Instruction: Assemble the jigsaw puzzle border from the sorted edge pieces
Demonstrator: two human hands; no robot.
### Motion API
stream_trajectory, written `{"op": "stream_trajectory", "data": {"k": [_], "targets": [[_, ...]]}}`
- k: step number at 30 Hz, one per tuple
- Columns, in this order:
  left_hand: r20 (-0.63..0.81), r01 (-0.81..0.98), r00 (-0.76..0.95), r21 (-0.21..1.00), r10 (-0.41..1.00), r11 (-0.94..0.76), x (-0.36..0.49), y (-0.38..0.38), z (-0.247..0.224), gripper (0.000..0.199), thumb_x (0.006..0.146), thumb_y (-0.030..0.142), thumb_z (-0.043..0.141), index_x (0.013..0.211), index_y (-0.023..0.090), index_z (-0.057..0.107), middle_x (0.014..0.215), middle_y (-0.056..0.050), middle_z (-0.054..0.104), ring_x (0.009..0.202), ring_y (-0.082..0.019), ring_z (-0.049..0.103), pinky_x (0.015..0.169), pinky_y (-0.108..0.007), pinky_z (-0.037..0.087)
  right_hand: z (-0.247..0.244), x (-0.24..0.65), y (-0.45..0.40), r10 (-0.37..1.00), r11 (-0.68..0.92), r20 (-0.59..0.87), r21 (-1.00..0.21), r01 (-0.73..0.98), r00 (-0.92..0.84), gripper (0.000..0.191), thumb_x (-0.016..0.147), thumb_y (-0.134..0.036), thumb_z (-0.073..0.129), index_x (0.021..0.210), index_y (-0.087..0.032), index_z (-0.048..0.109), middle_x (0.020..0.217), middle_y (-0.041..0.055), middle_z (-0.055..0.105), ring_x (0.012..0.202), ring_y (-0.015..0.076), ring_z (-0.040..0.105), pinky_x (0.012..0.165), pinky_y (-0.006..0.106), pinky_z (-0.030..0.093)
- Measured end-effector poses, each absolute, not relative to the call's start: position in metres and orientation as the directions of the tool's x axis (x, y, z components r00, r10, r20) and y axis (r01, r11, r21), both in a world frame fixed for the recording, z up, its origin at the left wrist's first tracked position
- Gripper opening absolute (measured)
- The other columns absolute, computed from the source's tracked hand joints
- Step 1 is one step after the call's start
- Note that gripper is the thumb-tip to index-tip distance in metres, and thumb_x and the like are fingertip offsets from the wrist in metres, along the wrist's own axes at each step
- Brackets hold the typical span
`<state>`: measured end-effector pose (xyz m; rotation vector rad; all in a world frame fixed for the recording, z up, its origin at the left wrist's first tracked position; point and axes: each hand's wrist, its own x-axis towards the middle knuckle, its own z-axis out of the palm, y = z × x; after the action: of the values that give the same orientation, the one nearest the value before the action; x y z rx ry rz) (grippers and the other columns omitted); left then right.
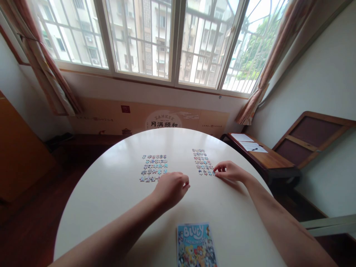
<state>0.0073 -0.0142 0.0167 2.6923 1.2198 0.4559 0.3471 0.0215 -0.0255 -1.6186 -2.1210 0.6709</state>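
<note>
Two groups of small jigsaw puzzle pieces lie in rows on the round white table. My left hand (pixel 172 188) is by the near right corner of the left group (pixel 152 166), covering part of its nearest row. Its fingers are curled in, and whatever they hold, if anything, is hidden. At the near right corner of the right group (pixel 202 162), my right hand (pixel 227 170) has its fingertips pinched together on a puzzle piece (pixel 214 174) at the end of the nearest row. A blue picture card marked "BLUEY" (pixel 196 243) lies flat near me, below both hands.
The round table (pixel 111 207) has its curved far edge near a printed cardboard panel (pixel 189 116) under the barred windows. On the right, a wooden side table (pixel 278 160) carries papers and a pen (pixel 254 149). A wooden chair back (pixel 314 137) leans behind it.
</note>
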Motion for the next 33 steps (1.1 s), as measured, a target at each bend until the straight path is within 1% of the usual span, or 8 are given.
{"op": "stream_trajectory", "data": {"k": [3, 10, 17, 22, 25, 28, 31, 33], "targets": [[0.193, 0.661, 0.677, 0.264, 0.71, -0.702, 0.007, -0.015, 0.017, 0.016, 0.087, 0.021, 0.061, 0.079, 0.022, 0.075, 0.086, -0.004, 0.075, 0.076, -0.021, 0.069, 0.066, -0.029, 0.048, -0.026, 0.348, 0.022, 0.966, 0.22, 0.022, -0.594, 0.774, -0.257, 0.032, 0.078, -0.043, 0.069, 0.097, -0.019, 0.08, 0.076, 0.003, 0.066, 0.068, 0.0148, 0.054, 0.066, 0.027, 0.044], [0.148, 0.402, 0.877, 0.297, 0.458, -0.866, 0.008, -0.021, 0.013, 0.014, 0.08, 0.014, 0.064, 0.077, 0.023, 0.074, 0.08, 0.0, 0.075, 0.073, -0.017, 0.068, 0.065, -0.026, 0.045, -0.027, 0.348, 0.022, 0.97, 0.209, 0.029, -0.618, 0.758, -0.243, 0.032, 0.077, -0.043, 0.071, 0.095, -0.019, 0.08, 0.078, 0.0041, 0.068, 0.071, 0.016, 0.056, 0.067, 0.028, 0.044], [0.183, 0.38, 0.877, 0.303, 0.445, -0.874, 0.005, -0.018, 0.011, 0.015, 0.08, 0.014, 0.062, 0.076, 0.023, 0.073, 0.078, 0.0, 0.074, 0.07, -0.017, 0.068, 0.064, -0.025, 0.045, -0.025, 0.349, 0.019, 0.977, 0.174, 0.033, -0.697, 0.695, -0.211, 0.039, 0.075, -0.048, 0.074, 0.097, -0.016, 0.077, 0.079, 0.0042, 0.066, 0.072, 0.0163, 0.056, 0.067, 0.027, 0.045], [0.18, 0.379, 0.878, 0.305, 0.444, -0.873, 0.005, -0.018, 0.011, 0.013, 0.081, 0.015, 0.064, 0.078, 0.024, 0.073, 0.078, 0.0, 0.075, 0.07, -0.016, 0.067, 0.064, -0.025, 0.045, -0.019, 0.351, 0.013, 0.984, 0.126, 0.019, -0.775, 0.62, -0.176, 0.049, 0.08, -0.064, 0.065, 0.079, -0.015, 0.068, 0.064, 0.0017, 0.057, 0.055, 0.0125, 0.048, 0.051, 0.025, 0.037], [0.204, 0.373, 0.876, 0.285, 0.436, -0.883, 0.006, -0.019, 0.013, 0.014, 0.086, 0.023, 0.064, 0.073, 0.022, 0.071, 0.074, -0.001, 0.073, 0.066, -0.015, 0.065, 0.06, -0.024, 0.042, 0.01, 0.348, 0.005, 0.986, 0.147, 0.07, -0.802, 0.579, -0.153, 0.058, 0.081, -0.073, 0.057, 0.068, -0.016, 0.06, 0.058, 0.0002, 0.048, 0.05, 0.01, 0.039, 0.046, 0.025, 0.028], [0.263, 0.378, 0.862, 0.234, 0.433, -0.896, 0.005, -0.019, 0.015, 0.033, 0.092, 0.033, 0.059, 0.063, 0.019, 0.065, 0.065, -0.002, 0.066, 0.057, -0.013, 0.058, 0.052, -0.024, 0.034, 0.055, 0.341, -0.026, 0.951, 0.282, 0.156, -0.798, 0.533, -0.268, 0.062, 0.082, -0.076, 0.054, 0.058, -0.019, 0.054, 0.057, 0.0017, 0.046, 0.052, 0.0115, 0.039, 0.05, 0.027, 0.031], [0.374, 0.426, 0.797, 0.21, 0.475, -0.88, 0.001, -0.015, 0.019, 0.048, 0.099, 0.041, 0.047, 0.058, 0.018, 0.058, 0.059, -0.002, 0.059, 0.051, -0.012, 0.052, 0.051, -0.024, 0.029, 0.081, 0.332, -0.093, 0.884, 0.352, 0.051, -0.727, 0.59, -0.464, 0.056, 0.082, -0.07, 0.06, 0.052, -0.022, 0.055, 0.058, 0.0058, 0.051, 0.058, 0.0168, 0.052, 0.062, 0.033, 0.045], [0.464, 0.47, 0.716, 0.231, 0.521, -0.852, -0.006, -0.009, 0.023, 0.054, 0.102, 0.043, 0.037, 0.058, 0.018, 0.056, 0.059, -0.002, 0.058, 0.051, -0.012, 0.05, 0.053, -0.024, 0.031, 0.075, 0.322, -0.151, 0.838, 0.269, -0.196, -0.662, 0.699, -0.509, 0.042, 0.073, -0.068, 0.071, 0.065, -0.027, 0.066, 0.075, 0.0102, 0.064, 0.074, 0.0218, 0.064, 0.069, 0.034, 0.051]]}}
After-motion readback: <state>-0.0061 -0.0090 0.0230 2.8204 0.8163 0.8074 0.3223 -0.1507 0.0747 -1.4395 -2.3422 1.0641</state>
